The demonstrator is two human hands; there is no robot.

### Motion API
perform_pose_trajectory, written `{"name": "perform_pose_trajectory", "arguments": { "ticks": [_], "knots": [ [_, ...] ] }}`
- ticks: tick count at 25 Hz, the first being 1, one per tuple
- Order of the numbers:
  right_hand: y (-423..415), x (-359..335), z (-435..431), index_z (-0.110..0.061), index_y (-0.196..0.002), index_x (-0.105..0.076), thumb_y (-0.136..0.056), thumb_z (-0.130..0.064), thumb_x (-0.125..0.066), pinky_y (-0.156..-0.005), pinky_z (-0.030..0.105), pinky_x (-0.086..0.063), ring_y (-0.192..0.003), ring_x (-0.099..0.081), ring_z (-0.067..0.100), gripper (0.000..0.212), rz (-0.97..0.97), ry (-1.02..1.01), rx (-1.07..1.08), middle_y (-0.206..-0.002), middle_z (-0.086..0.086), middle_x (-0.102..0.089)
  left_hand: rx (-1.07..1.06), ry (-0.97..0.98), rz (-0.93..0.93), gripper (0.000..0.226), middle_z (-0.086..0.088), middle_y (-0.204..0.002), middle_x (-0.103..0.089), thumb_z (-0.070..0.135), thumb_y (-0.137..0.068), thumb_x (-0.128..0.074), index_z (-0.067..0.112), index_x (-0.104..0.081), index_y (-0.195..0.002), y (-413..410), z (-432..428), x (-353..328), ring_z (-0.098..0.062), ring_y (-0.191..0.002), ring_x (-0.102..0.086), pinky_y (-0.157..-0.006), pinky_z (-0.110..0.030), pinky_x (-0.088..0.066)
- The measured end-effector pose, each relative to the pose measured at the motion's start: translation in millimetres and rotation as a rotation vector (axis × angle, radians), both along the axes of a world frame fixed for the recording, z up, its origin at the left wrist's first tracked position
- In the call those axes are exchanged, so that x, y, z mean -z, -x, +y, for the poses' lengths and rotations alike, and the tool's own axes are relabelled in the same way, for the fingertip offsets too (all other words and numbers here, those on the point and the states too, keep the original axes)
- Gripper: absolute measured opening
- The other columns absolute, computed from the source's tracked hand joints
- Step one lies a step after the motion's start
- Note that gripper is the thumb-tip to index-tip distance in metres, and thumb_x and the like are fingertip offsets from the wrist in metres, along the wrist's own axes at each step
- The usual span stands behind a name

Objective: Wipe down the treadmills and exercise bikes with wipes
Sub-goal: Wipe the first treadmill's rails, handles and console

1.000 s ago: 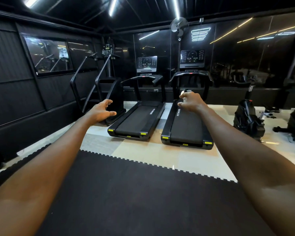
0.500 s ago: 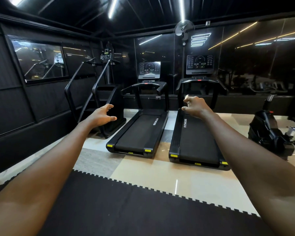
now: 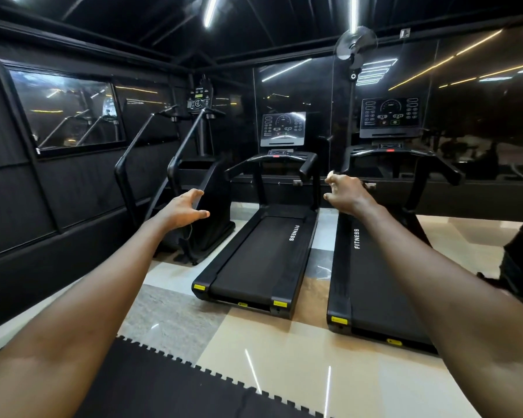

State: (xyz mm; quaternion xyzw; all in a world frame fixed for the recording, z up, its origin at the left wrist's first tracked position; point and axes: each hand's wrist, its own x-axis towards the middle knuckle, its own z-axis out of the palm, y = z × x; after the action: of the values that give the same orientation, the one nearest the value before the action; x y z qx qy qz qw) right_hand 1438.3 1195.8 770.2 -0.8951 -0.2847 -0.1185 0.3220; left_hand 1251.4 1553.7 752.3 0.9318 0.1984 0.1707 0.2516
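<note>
Standing short of both machines, so step in before you wipe. Your left hand (image 3: 184,211) open, empty. Left treadmill (image 3: 254,260) first: console (image 3: 283,128), then handrail (image 3: 308,169), top down. Your right hand (image 3: 349,196) pinches pale scrap, likely wipe (image 3: 329,176), blurred; unfold it, press flat. Right treadmill (image 3: 366,291) after.

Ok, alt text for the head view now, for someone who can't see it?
Bare arms reach toward the left treadmill and right treadmill, side by side, touching neither. The left hand is open; the right hand curls its fingers, perhaps round something pale. A stair climber stands further left.
</note>
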Motion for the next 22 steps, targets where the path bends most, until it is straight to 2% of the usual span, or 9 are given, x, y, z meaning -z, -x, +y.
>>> {"name": "perform_pose_trajectory", "arguments": {
  "ticks": [7, 12, 17, 22],
  "knots": [
    [-169.8, 18.7, 159.5, -0.007, -0.132, -0.06, -0.095, -0.013, -0.059, -0.104, 0.038, -0.046, -0.12, -0.059, 0.031, 0.037, -0.017, 0.0, 0.0, -0.124, 0.015, -0.066, 0.034, -0.004, -0.006, 0.072, -0.006, -0.156, -0.042, 0.03, -0.09, -0.074, 0.023, -0.039, -0.152, -176.7, 153.5, 9.6, -0.022, -0.144, -0.039, -0.114, -0.036, -0.033],
    [-288.7, -6.9, 258.7, -0.007, -0.132, -0.061, -0.095, -0.01, -0.053, -0.102, 0.032, -0.045, -0.122, -0.059, 0.03, 0.038, -0.039, -0.026, 0.035, -0.126, 0.015, -0.066, 0.032, -0.04, -0.028, 0.071, -0.008, -0.155, -0.041, 0.027, -0.091, -0.073, 0.021, -0.038, -0.153, -292.4, 262.1, -12.5, -0.024, -0.144, -0.038, -0.116, -0.04, -0.035],
    [-418.4, -14.6, 352.3, -0.01, -0.135, -0.06, -0.095, -0.011, -0.055, -0.1, 0.032, -0.044, -0.121, -0.058, 0.029, 0.04, -0.029, -0.039, 0.075, -0.125, 0.013, -0.067, 0.031, -0.046, -0.035, 0.07, -0.008, -0.153, -0.044, 0.026, -0.091, -0.073, 0.018, -0.039, -0.152, -414.4, 364.9, -16.7, -0.022, -0.144, -0.038, -0.114, -0.034, -0.033],
    [-554.9, -4.0, 435.5, -0.013, -0.134, -0.061, -0.095, -0.014, -0.056, -0.095, 0.032, -0.046, -0.119, -0.059, 0.03, 0.04, -0.047, -0.056, 0.061, -0.123, 0.013, -0.067, 0.033, -0.033, -0.043, 0.072, -0.008, -0.154, -0.043, 0.029, -0.09, -0.074, 0.018, -0.039, -0.152, -540.1, 452.8, -7.0, -0.021, -0.145, -0.037, -0.115, -0.034, -0.033]
  ]
}}
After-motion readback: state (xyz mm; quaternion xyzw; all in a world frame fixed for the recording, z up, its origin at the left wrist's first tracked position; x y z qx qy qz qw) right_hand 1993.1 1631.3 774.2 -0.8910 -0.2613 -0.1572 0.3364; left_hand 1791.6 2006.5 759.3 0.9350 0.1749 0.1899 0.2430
